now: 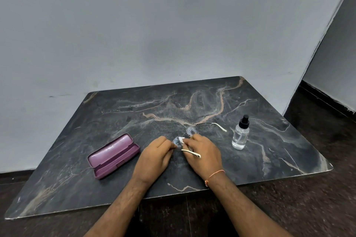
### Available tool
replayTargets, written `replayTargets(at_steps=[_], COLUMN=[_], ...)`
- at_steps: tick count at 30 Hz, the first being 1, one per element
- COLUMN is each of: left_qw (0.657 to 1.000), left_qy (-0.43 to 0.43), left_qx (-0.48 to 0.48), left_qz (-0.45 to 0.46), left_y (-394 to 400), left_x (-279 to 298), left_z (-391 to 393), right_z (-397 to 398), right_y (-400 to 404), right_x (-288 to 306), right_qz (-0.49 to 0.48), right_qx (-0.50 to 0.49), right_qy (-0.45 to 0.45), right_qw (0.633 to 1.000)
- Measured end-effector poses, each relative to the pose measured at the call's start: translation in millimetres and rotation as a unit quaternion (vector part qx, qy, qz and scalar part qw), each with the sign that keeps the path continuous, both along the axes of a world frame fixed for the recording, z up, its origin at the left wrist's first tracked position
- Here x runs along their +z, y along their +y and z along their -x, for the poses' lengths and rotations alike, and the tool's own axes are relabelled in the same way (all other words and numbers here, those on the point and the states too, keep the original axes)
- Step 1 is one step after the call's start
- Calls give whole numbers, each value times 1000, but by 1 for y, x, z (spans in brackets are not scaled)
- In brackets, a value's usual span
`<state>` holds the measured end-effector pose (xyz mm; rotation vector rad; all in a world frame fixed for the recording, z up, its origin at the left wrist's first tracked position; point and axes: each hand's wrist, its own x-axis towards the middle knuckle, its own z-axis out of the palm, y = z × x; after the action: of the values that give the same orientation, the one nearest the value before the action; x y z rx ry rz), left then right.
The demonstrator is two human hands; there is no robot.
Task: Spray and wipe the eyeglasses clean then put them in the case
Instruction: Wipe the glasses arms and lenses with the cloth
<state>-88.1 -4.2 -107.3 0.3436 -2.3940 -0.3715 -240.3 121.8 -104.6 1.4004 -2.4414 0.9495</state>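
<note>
Thin-rimmed eyeglasses (192,130) with cream temple tips sit low over the middle of the dark marble table (115,113). My left hand (155,157) pinches the frame at the near lens. My right hand (204,152) pinches a small white cloth (181,139) against that near lens. One temple crosses over my right hand's fingers; the other points right toward the spray bottle (240,133). The purple glasses case (113,155) lies open to the left of my hands, with nothing inside it.
The clear spray bottle with a black cap stands upright to the right of the glasses. A grey wall runs behind the table, and dark floor lies past the right and front edges.
</note>
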Motion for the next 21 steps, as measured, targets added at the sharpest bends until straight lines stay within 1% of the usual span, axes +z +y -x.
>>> replayTargets(at_steps=[4,8,11,13,15,17,19,21], left_qw=[1000,1000,1000,1000,1000,1000,1000,1000], left_qy=[-9,-11,-6,-10,-15,-16,-17,-17], left_qx=[0,-1,-2,-1,3,5,5,6], left_qz=[0,8,10,8,4,2,1,5], left_y=[1,1,1,2,2,3,3,3], left_x=[1,1,1,2,3,4,5,5], left_z=[0,1,1,1,1,0,0,-1], right_z=[2,3,2,3,4,4,3,3], right_y=[-2,0,3,2,1,-1,-2,0], right_x=[-2,1,3,1,-1,-2,-2,0], right_qz=[3,16,17,7,8,14,11,7], right_qx=[17,80,110,93,55,28,30,65], right_qy=[-13,-67,-68,-49,-30,-29,-30,-52], right_qw=[1000,994,992,995,998,999,999,996])
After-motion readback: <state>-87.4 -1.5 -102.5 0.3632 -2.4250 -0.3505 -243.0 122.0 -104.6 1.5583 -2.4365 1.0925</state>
